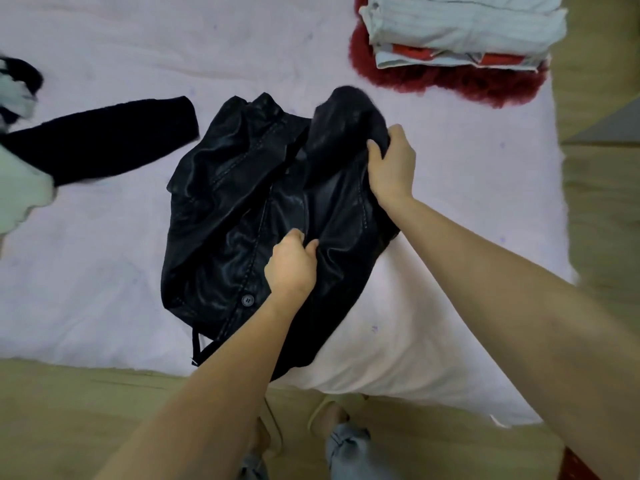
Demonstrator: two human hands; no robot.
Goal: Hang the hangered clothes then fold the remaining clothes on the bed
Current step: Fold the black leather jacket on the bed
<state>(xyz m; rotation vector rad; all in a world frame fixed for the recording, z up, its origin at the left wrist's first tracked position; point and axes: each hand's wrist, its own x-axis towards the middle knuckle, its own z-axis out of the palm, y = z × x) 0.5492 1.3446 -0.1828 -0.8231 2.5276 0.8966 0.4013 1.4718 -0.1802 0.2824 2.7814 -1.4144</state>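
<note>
The black jacket in the middle of the bed looks like leather, smooth with a soft sheen, visible stitched seams and one glossy button. The bed's pale pink sheet is matt cloth. At the far right corner, ribbed light-blue knitwear lies on a shaggy dark-red rug; the floor looks like matt wood.
</note>
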